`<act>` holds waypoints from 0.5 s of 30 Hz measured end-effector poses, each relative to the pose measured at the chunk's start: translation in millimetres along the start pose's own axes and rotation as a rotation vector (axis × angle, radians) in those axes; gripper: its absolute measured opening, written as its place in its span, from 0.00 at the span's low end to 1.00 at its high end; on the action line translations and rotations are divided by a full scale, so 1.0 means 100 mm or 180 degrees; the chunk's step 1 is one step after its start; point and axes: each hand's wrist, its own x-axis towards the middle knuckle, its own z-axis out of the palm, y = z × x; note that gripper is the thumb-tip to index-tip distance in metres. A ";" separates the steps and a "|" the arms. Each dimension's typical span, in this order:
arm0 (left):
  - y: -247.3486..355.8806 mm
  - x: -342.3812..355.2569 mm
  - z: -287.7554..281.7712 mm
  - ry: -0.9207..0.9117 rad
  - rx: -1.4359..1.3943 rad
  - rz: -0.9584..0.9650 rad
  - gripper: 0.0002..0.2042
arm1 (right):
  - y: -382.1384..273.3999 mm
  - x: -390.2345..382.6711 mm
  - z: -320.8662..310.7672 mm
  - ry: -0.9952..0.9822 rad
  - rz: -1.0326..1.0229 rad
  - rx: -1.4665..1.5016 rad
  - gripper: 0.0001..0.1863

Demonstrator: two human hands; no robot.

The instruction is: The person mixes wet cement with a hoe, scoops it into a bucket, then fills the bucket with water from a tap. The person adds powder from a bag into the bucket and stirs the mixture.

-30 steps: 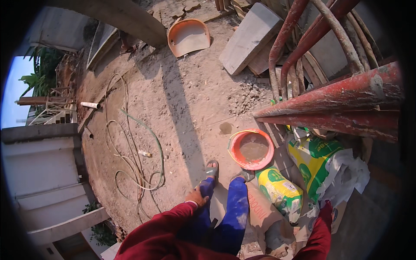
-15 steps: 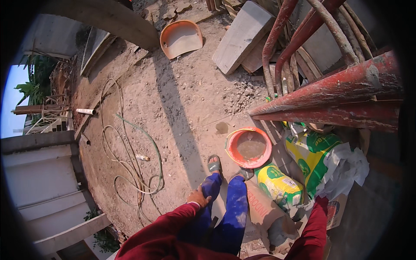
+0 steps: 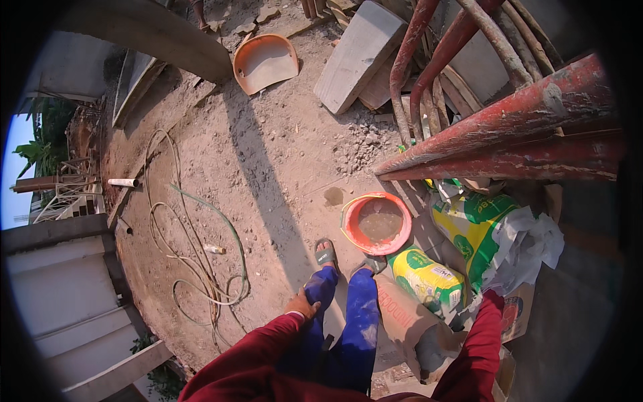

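Observation:
My left hand (image 3: 303, 306) rests on my blue-clad left knee, fingers curved around it. My right arm (image 3: 479, 345) in a red sleeve reaches toward crumpled white paper (image 3: 526, 244) beside a green-and-yellow sack (image 3: 462, 238); that hand's fingers are hidden. A second green-and-yellow sack (image 3: 422, 278) lies by my legs, over a torn brown paper sack (image 3: 398, 311). In front of my sandalled feet stands a red bucket (image 3: 376, 224) with grey-brown contents.
Red pipes (image 3: 489, 117) lean at the right near a concrete slab (image 3: 355, 57). An orange scoop (image 3: 264, 63) lies by a post (image 3: 154, 40). Coiled hoses (image 3: 201, 268) and a white pipe (image 3: 122, 182) lie left. Another person's bare leg (image 3: 199, 17) shows at the top.
The whole scene has shifted slightly up and left in the view. My left hand stays on my knee; my right arm barely moves. The other person's leg has moved upward near the top edge.

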 end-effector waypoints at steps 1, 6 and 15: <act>-0.04 0.01 -0.01 0.0047 -0.0033 0.0025 0.44 | -0.04 -0.04 0.03 -0.0025 0.0014 0.0065 0.11; -0.06 -0.02 -0.09 -0.0083 0.0089 0.0029 0.43 | -0.27 -0.37 -0.01 -0.0094 -0.0004 0.0312 0.11; -0.14 0.13 -0.10 0.0106 0.0008 0.0139 0.45 | -0.57 -1.16 -0.15 0.0153 0.0080 0.0634 0.11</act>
